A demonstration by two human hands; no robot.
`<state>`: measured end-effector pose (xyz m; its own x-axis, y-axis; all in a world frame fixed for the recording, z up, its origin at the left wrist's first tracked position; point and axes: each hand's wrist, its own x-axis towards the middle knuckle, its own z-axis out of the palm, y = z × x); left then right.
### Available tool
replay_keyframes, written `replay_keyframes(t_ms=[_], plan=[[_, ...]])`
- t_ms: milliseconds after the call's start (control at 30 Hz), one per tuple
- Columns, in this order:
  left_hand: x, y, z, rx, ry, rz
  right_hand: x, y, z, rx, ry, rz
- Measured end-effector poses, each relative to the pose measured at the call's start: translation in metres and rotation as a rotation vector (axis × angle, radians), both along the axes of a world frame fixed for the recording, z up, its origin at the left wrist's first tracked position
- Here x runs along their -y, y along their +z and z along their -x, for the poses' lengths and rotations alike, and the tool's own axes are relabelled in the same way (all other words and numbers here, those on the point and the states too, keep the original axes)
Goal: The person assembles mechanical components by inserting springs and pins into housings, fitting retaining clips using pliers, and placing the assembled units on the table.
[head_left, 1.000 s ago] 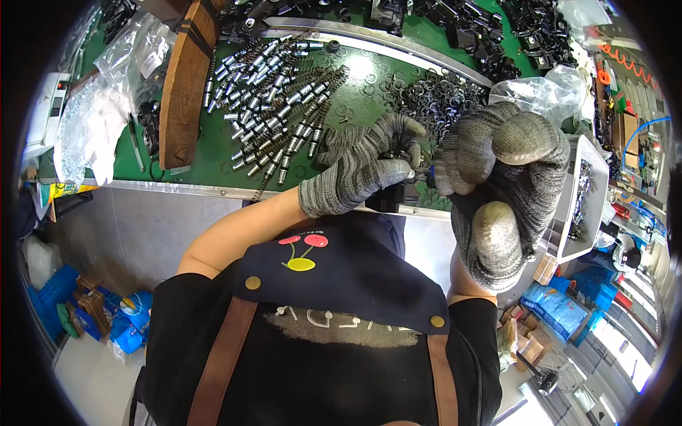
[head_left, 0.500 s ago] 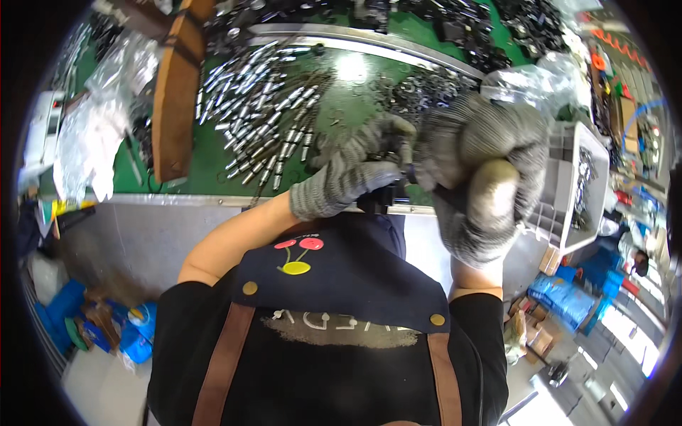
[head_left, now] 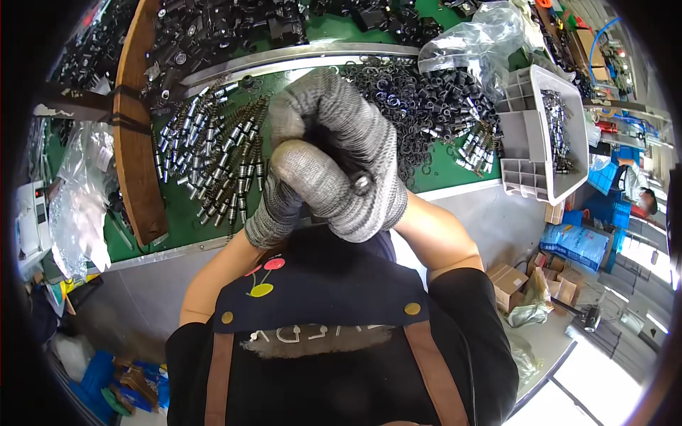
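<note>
Grey knit gloves cover both of my hands above the near edge of the green table. My right hand [head_left: 341, 160] is closed, its fingers curled and its thumb pointing left. A small part with a round metal end [head_left: 362, 185] shows at the heel of that fist; the rest of it is hidden. Behind the right hand, my left hand [head_left: 273, 209] is mostly covered, with its fingers out of sight. Left of the hands lies a pile of shiny metal rods with springs [head_left: 226, 156]. Black rings [head_left: 401, 106] are heaped to their right.
A grey plastic bin [head_left: 524, 128] holding metal pieces sits at the right table edge. A metal rail [head_left: 298, 55] crosses the table, with black parts [head_left: 227, 32] beyond it. An upright brown board [head_left: 138, 163] and plastic bags [head_left: 82, 192] stand at left.
My right hand has moved left and now covers most of my left hand. The dark part seen between the hands is now hidden. The whole view has shifted.
</note>
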<state>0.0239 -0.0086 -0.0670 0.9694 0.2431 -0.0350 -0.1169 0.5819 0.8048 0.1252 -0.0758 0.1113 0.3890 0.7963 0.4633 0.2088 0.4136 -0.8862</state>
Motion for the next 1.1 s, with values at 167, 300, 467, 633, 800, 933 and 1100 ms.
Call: replay_keyframes(t_ms=[167,300,467,633,800,933,1100], plan=[[0.003,0.033,0.01,0.112,-0.005,0.001,0.0,0.006,0.009,-0.053,0.037,0.028],[-0.001,0.052,0.007,0.185,0.014,0.015,0.013,0.021,0.013,0.176,-0.109,-0.117],[0.006,0.085,0.009,0.285,-0.053,0.276,0.08,0.033,-0.018,0.174,-0.836,0.088],[0.003,0.056,0.005,0.276,-0.087,0.317,0.148,-0.085,-0.157,0.955,-1.284,1.272],[0.005,0.059,0.009,0.232,-0.072,0.401,0.143,-0.095,-0.16,1.02,-1.052,1.31],[0.007,0.06,0.009,0.249,-0.066,0.405,0.127,-0.074,-0.132,0.734,-1.021,1.11],[0.005,0.066,0.009,0.242,-0.004,0.308,0.097,-0.022,-0.049,0.014,-0.545,0.715]])
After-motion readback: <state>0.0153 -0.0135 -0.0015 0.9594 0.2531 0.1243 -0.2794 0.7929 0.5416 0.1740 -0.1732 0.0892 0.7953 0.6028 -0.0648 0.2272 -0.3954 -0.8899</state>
